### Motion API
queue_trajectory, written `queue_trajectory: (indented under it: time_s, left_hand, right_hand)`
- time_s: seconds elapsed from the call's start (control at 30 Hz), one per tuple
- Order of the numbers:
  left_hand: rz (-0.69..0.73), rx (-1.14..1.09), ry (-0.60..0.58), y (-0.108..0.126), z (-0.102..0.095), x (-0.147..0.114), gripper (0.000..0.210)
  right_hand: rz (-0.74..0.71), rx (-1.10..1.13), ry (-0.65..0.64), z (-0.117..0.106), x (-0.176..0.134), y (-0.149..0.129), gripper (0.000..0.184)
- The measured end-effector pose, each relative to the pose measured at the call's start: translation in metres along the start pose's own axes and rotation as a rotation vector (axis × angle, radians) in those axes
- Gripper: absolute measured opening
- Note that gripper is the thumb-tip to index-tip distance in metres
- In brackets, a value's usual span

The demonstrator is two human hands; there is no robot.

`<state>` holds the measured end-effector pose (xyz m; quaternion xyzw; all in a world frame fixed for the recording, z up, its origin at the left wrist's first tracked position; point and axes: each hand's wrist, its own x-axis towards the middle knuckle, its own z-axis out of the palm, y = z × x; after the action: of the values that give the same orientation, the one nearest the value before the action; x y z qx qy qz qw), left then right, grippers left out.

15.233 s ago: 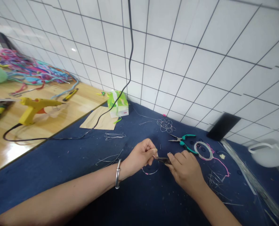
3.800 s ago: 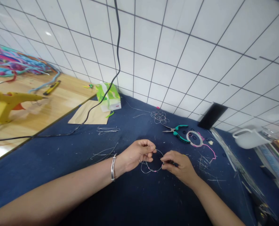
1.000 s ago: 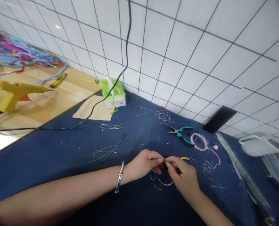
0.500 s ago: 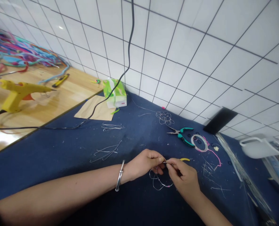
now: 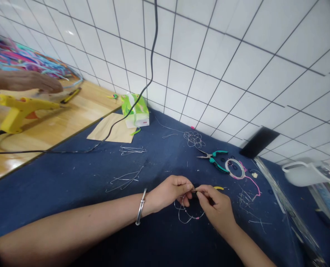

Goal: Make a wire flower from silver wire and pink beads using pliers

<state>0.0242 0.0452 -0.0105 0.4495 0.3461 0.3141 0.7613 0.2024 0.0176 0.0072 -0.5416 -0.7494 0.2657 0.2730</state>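
Note:
My left hand [image 5: 177,191] and my right hand [image 5: 216,202] meet fingertip to fingertip over the dark blue tabletop, each pinching a thin wire. From between them hangs a looped silvery wire [image 5: 187,218] with a small pink piece on its lower curve. Where the fingertips close, the wire's ends are mostly hidden. Just behind my right hand, the yellow handle [image 5: 218,188] of some tool shows, its other parts covered. Farther back lie needle-nose pliers [image 5: 212,160] with teal handles, their jaws pointing left. A silver bangle [image 5: 140,207] circles my left wrist.
Bent wire pieces [image 5: 127,178] lie left of my hands, a wire coil [image 5: 194,139] behind. To the right are a pale ring [image 5: 235,169], wire scraps [image 5: 245,200] and a white cup [image 5: 304,174]. A yellow glue gun [image 5: 22,109] rests left, its black cord [image 5: 109,137] crossing the table.
Another person's hand has come in from the left edge above the glue gun. My own hands stay nearly in place, and the hanging wire loop has shifted slightly.

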Motion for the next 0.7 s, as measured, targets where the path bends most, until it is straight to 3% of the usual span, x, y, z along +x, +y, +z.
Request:
queue_trajectory:
  time_s: [0.3, 0.43, 0.57, 0.7]
  left_hand:
    - [0.030, 0.143, 0.041, 0.003, -0.004, -0.001, 0.016]
    - [0.048, 0.215, 0.078, 0.007, -0.007, 0.001, 0.017]
    - [0.062, 0.249, 0.092, 0.008, -0.010, 0.003, 0.018]
    - [0.048, 0.267, 0.081, 0.005, -0.012, 0.004, 0.020]
  right_hand:
    - [-0.053, -0.075, -0.100, -0.011, 0.007, 0.001, 0.020]
    - [-0.143, -0.365, -0.197, -0.027, 0.003, 0.010, 0.026]
    - [-0.232, -0.635, -0.240, -0.029, -0.017, 0.030, 0.055]
    - [-0.217, -0.771, -0.165, -0.023, -0.032, 0.046, 0.042]
